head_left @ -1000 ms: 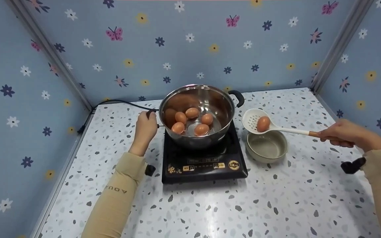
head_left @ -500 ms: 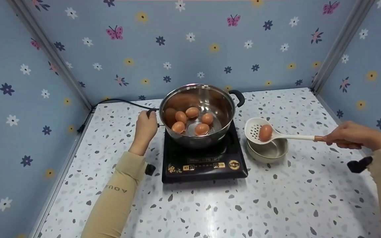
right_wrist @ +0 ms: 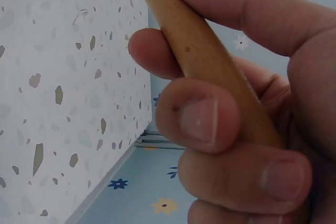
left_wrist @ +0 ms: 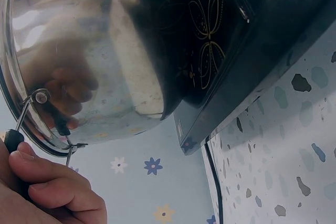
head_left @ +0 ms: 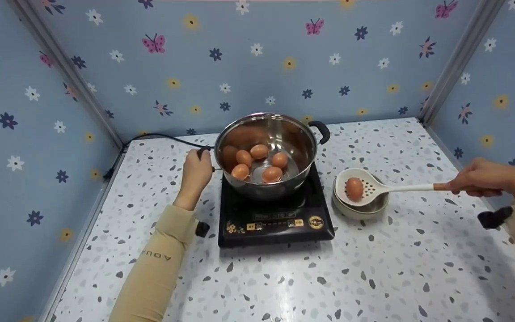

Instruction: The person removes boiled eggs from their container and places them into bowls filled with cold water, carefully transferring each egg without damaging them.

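My left hand (head_left: 197, 172) grips the black side handle of a steel pot (head_left: 268, 190); in the left wrist view its fingers (left_wrist: 58, 187) curl round that handle. Several brown eggs (head_left: 272, 174) lie on the bottom of the pot. With my right hand (head_left: 485, 178) I hold a white slotted spoon (head_left: 371, 192) by its wooden handle (right_wrist: 210, 51), fingers wrapped round it. One brown egg (head_left: 354, 188) rests in the spoon's perforated bowl. The spoon's bowl overlaps a greenish-grey bowl (head_left: 360, 213), covering most of its opening in the head view.
The pot stands on a black induction cooker (head_left: 275, 230), whose black cord (head_left: 163, 137) runs off to the back left. A second black pot handle (head_left: 321, 131) sticks out at the right. Flower-patterned walls (head_left: 257, 71) enclose the speckled table (head_left: 284, 277) at the back and sides.
The spoon with its egg has moved down and slightly right, now over the greenish-grey bowl, and the egg has shifted toward the middle of the spoon. My left hand has stayed on the pot handle.
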A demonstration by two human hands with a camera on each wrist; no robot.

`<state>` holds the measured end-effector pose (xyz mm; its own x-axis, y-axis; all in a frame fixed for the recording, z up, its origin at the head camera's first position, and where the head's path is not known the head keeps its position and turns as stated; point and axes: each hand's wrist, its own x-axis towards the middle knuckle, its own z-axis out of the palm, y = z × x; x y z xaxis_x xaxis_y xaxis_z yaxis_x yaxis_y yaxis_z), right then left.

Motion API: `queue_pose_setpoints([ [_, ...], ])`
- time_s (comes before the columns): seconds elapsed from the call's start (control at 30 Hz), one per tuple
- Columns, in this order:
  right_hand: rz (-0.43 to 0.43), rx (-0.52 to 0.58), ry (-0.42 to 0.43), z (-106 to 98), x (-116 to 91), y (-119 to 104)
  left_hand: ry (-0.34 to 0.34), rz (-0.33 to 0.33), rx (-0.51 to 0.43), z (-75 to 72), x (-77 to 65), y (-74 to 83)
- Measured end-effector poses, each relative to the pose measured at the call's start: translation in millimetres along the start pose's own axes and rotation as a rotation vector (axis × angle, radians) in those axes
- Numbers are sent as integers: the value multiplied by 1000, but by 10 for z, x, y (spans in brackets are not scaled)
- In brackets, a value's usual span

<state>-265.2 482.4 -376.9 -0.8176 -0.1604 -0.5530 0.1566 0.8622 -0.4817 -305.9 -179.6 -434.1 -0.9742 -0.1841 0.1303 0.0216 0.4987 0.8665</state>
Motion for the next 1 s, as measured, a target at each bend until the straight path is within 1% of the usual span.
queue_pose_setpoints([
  [0.17, -8, -63, 54, -33, -30, -115, -10, -19, 4, -3, -3, -14],
  [0.3, -25, -104, 92, -47, -55, -196, 3, -30, 17, -5, 2, -10],
  [0.5, -59, -159, 149, -41, -91, -269, -1, -25, 19, 9, 7, 16],
  [0.63, -88, -193, 210, -38, -115, -286, 0, -23, 18, 10, 2, 13],
  [0.77, -89, -196, 271, -54, -132, -287, -4, -21, 8, 10, -4, 11],
  [1.0, -73, -142, 356, -112, -143, -299, 2, -2, 5, -1, -10, 14],
])
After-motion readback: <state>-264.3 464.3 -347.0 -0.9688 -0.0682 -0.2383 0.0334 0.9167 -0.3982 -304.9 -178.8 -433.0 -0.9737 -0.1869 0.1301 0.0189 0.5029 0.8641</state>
